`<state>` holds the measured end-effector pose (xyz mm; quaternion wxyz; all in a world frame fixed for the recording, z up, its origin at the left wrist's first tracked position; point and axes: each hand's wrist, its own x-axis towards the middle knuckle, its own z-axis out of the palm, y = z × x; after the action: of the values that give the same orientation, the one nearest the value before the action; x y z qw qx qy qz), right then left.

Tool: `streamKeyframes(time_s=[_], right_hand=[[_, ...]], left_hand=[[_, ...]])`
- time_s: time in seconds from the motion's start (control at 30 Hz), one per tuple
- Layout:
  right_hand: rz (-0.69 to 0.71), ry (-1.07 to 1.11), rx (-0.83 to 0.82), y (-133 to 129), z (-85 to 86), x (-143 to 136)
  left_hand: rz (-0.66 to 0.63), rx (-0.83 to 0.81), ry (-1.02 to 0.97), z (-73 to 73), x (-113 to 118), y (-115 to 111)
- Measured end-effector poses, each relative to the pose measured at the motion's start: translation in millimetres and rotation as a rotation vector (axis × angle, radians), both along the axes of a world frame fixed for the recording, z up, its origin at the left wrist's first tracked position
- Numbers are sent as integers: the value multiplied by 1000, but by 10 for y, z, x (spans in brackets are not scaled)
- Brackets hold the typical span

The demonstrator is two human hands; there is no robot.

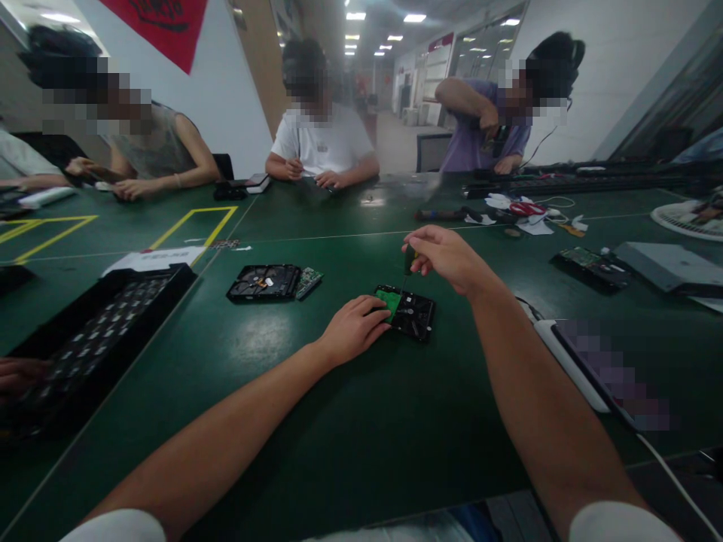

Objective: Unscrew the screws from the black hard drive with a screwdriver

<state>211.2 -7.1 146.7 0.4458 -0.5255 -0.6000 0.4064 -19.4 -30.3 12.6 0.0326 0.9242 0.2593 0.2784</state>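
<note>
A black hard drive (416, 315) with a green circuit board (389, 301) lies on the table in front of me. My left hand (355, 328) grips its left side, fingertips over the green board and thumb at the near edge. Above the drive, my right hand (446, 257) is closed around the dark handle of a screwdriver (407, 260). The thin shaft points straight down at the board's edge; whether the tip sits in a screw is too small to tell. Farther left lies another hard drive (263, 283), with a loose circuit board (309, 283) beside it.
On the left stands a long black tray (102, 331) of small parts, another person's hand (22, 374) at it. To the right are a phone-like device (610, 376) with a cable, a board-bearing drive (590, 269) and a grey metal case (672, 267). Several people sit across the table.
</note>
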Motion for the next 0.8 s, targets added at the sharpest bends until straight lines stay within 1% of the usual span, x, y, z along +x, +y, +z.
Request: streamKeyframes(time_s=[0.23, 0.37, 0.5, 0.6, 0.7, 0.8], right_hand=[[40, -113, 96, -17, -17, 25], [10, -66, 67, -40, -7, 2], [12, -22, 31, -22, -6, -17], [3, -66, 55, -10, -11, -8], [27, -122, 96, -21, -8, 13], [31, -128, 108, -35, -6, 24]], left_hand=[[-7, -6, -4, 12, 0, -2], [-4, -9, -10, 18, 1, -10], [2, -7, -4, 7, 1, -8], [3, -7, -5, -3, 5, -1], [2, -10, -13, -2, 10, -1], [-1, -8, -11, 5, 12, -5]])
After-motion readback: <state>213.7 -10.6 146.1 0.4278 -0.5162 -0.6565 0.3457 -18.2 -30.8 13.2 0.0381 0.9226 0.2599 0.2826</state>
